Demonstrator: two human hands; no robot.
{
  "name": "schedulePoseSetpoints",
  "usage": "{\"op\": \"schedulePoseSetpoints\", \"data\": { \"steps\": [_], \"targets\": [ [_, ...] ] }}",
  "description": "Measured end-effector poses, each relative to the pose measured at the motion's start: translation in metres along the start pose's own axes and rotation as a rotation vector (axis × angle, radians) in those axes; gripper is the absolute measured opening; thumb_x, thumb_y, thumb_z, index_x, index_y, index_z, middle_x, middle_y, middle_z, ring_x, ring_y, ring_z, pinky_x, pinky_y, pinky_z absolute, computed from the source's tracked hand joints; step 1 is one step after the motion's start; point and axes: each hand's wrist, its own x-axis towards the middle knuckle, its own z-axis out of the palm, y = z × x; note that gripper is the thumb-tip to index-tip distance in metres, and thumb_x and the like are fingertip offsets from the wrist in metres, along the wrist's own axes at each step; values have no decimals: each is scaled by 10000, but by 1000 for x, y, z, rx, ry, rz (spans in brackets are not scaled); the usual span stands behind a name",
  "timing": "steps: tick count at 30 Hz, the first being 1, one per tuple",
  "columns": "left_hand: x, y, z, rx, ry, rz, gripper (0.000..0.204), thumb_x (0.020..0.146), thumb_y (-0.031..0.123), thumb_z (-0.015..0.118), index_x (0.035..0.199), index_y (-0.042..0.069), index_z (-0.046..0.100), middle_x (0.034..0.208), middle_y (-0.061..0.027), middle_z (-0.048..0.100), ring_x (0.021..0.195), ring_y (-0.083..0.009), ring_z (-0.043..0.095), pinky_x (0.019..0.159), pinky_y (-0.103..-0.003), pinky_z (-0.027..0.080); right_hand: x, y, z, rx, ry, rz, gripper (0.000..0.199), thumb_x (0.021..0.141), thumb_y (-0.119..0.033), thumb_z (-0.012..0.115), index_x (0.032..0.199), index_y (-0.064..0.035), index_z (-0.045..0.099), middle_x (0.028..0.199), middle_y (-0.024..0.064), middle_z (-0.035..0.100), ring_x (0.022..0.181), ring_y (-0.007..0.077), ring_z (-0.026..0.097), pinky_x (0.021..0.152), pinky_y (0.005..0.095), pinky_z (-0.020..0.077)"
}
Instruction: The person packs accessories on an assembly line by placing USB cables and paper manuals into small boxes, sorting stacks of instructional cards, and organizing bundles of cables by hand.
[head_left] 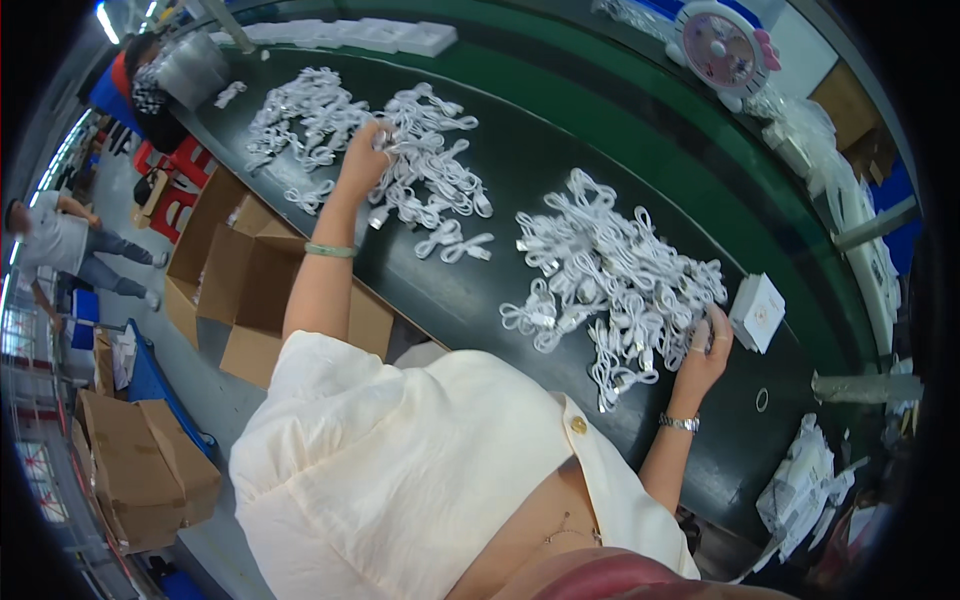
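Note:
Bundled white cables lie in heaps on a dark green worktable. My left arm, with a pale green bangle at the wrist, reaches far forward to the left. There my left hand [367, 158] is closed, fingers curled on a white cable [388, 142] at the edge of the middle heap [430, 165]. Another heap [305, 115] lies just beyond it to the left. At the right-hand heap [610, 265], my right hand [708, 352] rests against the near right edge, its fingers stretched and apart, partly hidden by cables. A metal watch [680, 423] is on that wrist.
A small white box [757, 313] stands right of the heap, and a ring-shaped band [762, 400] lies nearer. Plastic-wrapped goods [798, 475] sit at the right. Open cardboard cartons [240, 290] stand beside the table's left edge. Two people are at the far left.

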Motion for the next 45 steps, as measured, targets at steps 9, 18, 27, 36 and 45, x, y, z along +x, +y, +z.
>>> {"op": "schedulePoseSetpoints", "data": {
  "steps": [9,18,27,36,45],
  "targets": [
    [-39,120,75,-469,-181,289,308,746,75,694,1035,85,587,1112,-92,545,1035,-224,526,894,-317,429,3,5,6,80,19,-13,247,895,-64,551,1134,-31,605,1144,77,573,1037,153,542,911,285,415],
    [-106,177,135,11,-267,645,413,700,256,739,1068,115,616,1320,-187,444,1009,-363,541,863,-439,436,2,2,1,91,-13,40,238,882,-58,559,1110,-18,611,1138,108,568,1026,184,548,873,289,441],
    [-90,183,96,-73,-382,593,495,733,310,743,1139,91,562,1384,-175,382,1104,-365,530,832,-393,496,0,5,0,131,-15,50,247,903,-80,552,1137,-16,599,1124,82,586,1006,159,552,895,280,420],
    [60,40,13,701,-351,341,828,671,111,751,1383,194,336,1436,-177,298,1231,-373,427,979,-446,402,3,6,1,100,-4,44,254,899,-57,540,1144,-14,594,1119,78,579,1007,156,549,894,280,422],
    [139,-9,29,692,-877,33,1190,558,289,853,1482,235,105,1500,-282,-1,1381,-423,149,1099,-484,233,1,8,4,115,3,82,262,887,-54,551,1143,-19,597,1124,85,575,998,163,549,889,283,427]
  ]
}}
